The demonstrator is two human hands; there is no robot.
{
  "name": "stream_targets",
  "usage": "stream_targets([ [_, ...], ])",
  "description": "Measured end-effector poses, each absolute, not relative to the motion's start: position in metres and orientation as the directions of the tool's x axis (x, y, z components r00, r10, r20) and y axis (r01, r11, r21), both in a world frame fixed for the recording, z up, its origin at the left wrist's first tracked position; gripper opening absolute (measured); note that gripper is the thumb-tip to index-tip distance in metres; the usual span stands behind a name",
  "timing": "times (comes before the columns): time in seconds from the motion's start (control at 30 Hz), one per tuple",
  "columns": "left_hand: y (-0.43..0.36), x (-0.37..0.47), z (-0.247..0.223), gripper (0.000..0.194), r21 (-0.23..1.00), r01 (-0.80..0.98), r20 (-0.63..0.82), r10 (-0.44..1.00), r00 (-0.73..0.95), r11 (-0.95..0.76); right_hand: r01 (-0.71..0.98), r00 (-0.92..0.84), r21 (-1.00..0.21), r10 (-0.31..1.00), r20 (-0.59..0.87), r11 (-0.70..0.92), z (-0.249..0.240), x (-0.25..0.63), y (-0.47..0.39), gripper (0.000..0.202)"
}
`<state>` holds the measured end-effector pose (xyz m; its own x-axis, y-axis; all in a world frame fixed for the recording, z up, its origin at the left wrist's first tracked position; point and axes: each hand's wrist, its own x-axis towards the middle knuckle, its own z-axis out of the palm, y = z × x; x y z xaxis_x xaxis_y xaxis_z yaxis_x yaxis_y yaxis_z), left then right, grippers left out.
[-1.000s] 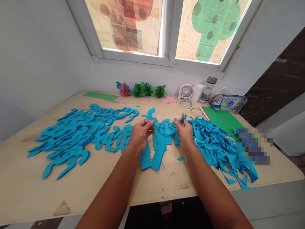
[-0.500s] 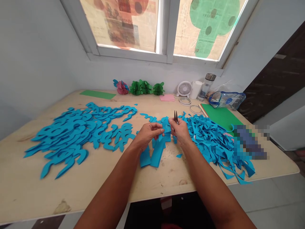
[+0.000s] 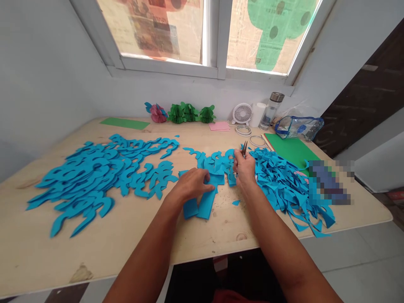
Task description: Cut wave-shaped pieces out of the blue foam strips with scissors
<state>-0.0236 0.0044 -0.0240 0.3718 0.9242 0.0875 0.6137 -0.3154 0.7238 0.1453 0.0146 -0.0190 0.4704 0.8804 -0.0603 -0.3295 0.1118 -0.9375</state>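
Note:
My left hand (image 3: 193, 183) is over folded blue paper strips (image 3: 206, 203), its thumb and curled fingers apart, with nothing visible between them. Its fingertips are close to the upper strip; I cannot tell whether they touch it. In my right hand (image 3: 245, 168) is a small pair of scissors (image 3: 244, 148), dark blades pointing up and away from me. Blue cut pieces (image 3: 217, 162) lie between the hands, just beyond the strips. A heap of blue paper scraps (image 3: 277, 181) is right of my right hand. Wavy blue cut-outs (image 3: 94, 168) are piled at the left.
Along the wall stand paper honeycomb figures (image 3: 189, 112), a small white fan (image 3: 242, 113), a water bottle (image 3: 272, 110) and a clear pouch (image 3: 298, 127). Tape rolls (image 3: 243, 130), green sheets (image 3: 292, 149) and a green strip (image 3: 124, 123) lie on the wooden table (image 3: 126, 252).
My hands have moved apart. The left has let go of its pinch on a blue piece and come down over the strips. The right has shifted right with the scissors.

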Motion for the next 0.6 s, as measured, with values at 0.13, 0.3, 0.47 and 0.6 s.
stream_targets([
  [0.13, 0.0, -0.021, -0.023, 0.023, 0.652, 0.686, 0.035, 0.917, 0.398, -0.323, -0.318, 0.461, -0.943, 0.885, -0.067, 0.095, -0.02, 0.144, 0.014, 0.028],
  [0.3, 0.002, -0.02, -0.022, 0.016, 0.655, 0.678, -0.014, 0.891, 0.453, -0.334, -0.319, 0.445, -0.943, 0.894, -0.059, 0.097, -0.022, 0.143, 0.014, 0.026],
  [0.47, 0.006, -0.022, -0.022, 0.01, 0.754, 0.592, -0.042, 0.879, 0.475, -0.284, -0.338, 0.408, -0.939, 0.909, -0.083, 0.066, -0.02, 0.142, 0.013, 0.025],
  [0.6, 0.011, -0.025, -0.02, 0.01, 0.886, 0.406, 0.016, 0.889, 0.458, -0.225, -0.369, 0.348, -0.928, 0.933, -0.088, 0.05, -0.016, 0.143, 0.012, 0.03],
])
